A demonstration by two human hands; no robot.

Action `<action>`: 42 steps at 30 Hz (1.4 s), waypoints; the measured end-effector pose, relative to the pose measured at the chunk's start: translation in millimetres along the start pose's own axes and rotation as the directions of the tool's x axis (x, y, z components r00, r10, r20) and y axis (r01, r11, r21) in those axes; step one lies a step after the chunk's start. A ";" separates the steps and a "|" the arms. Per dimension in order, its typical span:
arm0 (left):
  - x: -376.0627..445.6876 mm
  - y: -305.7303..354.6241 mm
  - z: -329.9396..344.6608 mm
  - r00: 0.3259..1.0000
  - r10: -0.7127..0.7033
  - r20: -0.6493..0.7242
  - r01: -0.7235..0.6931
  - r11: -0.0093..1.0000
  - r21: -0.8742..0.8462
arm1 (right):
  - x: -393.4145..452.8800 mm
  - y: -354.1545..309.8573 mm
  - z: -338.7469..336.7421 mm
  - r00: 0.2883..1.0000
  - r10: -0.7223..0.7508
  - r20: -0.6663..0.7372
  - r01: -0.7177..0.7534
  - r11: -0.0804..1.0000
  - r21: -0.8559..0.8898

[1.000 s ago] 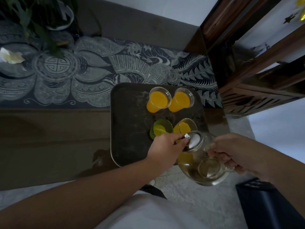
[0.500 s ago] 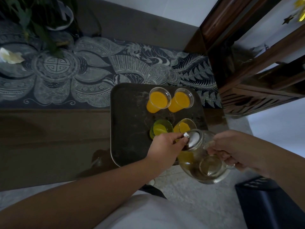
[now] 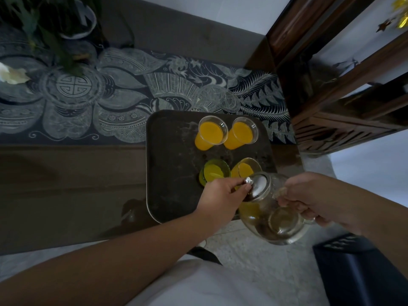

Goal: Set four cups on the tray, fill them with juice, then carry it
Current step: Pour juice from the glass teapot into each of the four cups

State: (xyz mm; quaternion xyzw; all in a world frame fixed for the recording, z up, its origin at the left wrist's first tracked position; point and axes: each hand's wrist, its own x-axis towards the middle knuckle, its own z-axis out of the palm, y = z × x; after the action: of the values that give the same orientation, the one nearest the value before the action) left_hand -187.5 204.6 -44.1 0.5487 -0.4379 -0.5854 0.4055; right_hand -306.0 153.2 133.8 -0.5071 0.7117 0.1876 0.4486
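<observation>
A dark tray (image 3: 172, 164) lies on the table with several cups on it. Two clear cups (image 3: 210, 132) (image 3: 241, 133) at its far side hold orange juice. Nearer stand a green cup (image 3: 214, 172) and a clear cup (image 3: 247, 167), both with juice inside. A glass pitcher (image 3: 273, 215) is tilted over the near clear cup, a little juice left near its spout. My right hand (image 3: 313, 197) grips its handle. My left hand (image 3: 220, 198) pinches the knob of the metal lid (image 3: 258, 186).
A patterned dark cloth (image 3: 106, 107) covers the far part of the table, with a plant vase (image 3: 72, 23) at the far left. A wooden cabinet (image 3: 344, 89) stands to the right. A dark box (image 3: 362, 268) sits on the tiled floor at lower right.
The pitcher has risen slightly and tipped further toward the near clear cup. Both hands kept their hold.
</observation>
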 end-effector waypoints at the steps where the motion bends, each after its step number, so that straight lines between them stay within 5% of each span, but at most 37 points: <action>1: 0.4 -0.4 0.3 1.000 -0.004 0.002 0.004 1.000 -0.005 | 0.1 0.4 -0.1 1.000 0.000 0.000 0.000 1.000 -0.001; 13: -1.1 1.7 -2.0 1.000 0.007 -0.005 -0.007 1.000 0.011 | 3.8 8.1 3.2 1.000 0.013 -0.001 -0.013 0.999 0.046; 42: -16.4 -1.2 7.3 0.994 0.095 0.048 -0.107 0.901 0.421 | 37.1 107.8 63.6 0.987 -0.075 -0.142 0.144 0.799 0.584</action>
State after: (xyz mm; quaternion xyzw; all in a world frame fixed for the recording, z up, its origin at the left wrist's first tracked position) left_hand -193.6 221.1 -40.3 0.5925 -0.5874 -0.4618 0.3010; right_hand -376.5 223.4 49.3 -0.3917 0.7280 -0.0989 0.5538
